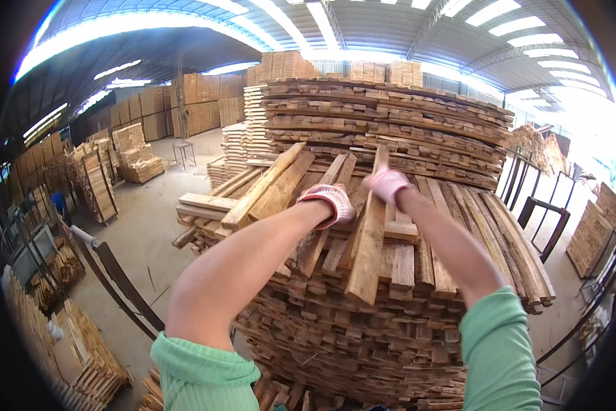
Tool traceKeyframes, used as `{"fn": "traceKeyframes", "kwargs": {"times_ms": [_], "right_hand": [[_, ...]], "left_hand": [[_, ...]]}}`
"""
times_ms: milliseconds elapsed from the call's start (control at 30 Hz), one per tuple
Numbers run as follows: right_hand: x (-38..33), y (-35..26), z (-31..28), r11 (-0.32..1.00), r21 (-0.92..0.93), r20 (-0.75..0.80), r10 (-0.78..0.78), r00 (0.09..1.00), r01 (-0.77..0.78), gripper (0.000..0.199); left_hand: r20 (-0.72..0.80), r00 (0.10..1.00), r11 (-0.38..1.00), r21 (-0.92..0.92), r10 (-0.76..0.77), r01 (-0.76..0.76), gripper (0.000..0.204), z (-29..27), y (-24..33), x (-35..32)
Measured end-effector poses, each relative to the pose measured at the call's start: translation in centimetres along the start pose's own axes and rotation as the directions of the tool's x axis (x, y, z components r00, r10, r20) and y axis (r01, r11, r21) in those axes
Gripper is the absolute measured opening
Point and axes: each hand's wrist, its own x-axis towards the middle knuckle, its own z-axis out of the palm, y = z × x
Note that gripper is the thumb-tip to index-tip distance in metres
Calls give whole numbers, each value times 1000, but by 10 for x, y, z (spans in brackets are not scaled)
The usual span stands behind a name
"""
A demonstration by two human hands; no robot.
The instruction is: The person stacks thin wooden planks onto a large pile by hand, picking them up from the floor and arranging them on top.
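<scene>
Green sleeves [500, 349], forearms [246, 267] outstretched, right hand [388, 185] with fingers round a board [368, 253], left hand [337, 203] with finger grip unclear.

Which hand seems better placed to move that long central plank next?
Probably the right hand: it is on that plank, while the left hand is over other boards to its left.

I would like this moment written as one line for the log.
left hand: gloved, at narrow boards, grip unclear | right hand: gloved, on long plank, blurred | below: wood pile | behind: taller stack
</scene>
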Motion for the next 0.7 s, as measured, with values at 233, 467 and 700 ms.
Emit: {"fn": "traceKeyframes", "kwargs": {"times_ms": [233, 467, 700], "right_hand": [[47, 23, 24, 910, -408, 67, -51, 996, 74, 32], [-39, 66, -87, 977, -74, -61, -205, 977, 200, 80], [-95, 113, -125, 887, -315, 326, -233, 916, 337, 92]], "left_hand": [[-106, 977, 971, 175, 185, -165, 43, 3, -9, 15], [-58, 998, 997, 77, 29, -24, 47, -18, -11, -8], [-4, 990, 987, 70, -142, 142, 77, -3, -20, 28]]}}
